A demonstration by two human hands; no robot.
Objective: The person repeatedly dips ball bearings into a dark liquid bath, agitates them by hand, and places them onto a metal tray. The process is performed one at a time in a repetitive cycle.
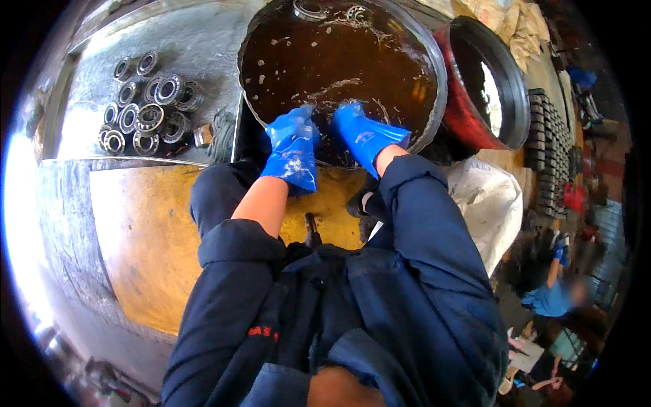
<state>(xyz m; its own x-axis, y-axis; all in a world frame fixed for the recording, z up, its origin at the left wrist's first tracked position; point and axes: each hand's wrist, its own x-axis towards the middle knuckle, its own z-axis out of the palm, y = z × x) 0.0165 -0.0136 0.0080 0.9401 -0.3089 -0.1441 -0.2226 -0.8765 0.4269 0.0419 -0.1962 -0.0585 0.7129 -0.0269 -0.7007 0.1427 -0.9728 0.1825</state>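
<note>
Both my hands wear blue rubber gloves and reach over the near side of a wide round drum (438, 81) of dark brown liquid. My left hand (291, 132) is at the near left rim, its fingers curled; whatever they hold, if anything, is hidden. Just to its right, my right hand (359, 129) dips toward the liquid, its fingers bent down out of sight. Foam streaks float beyond the gloves. At the drum's far side show one bearing ring (310, 10) and a second bearing (358, 13).
Several steel bearings (149, 119) lie on a metal tray (196, 54) at left, with a brush (202, 136) and dark cloth (222, 136). A red drum (451, 88), white sack (485, 197) and stacked dark metal parts (546, 149) stand right. Another person (553, 298) is farther right.
</note>
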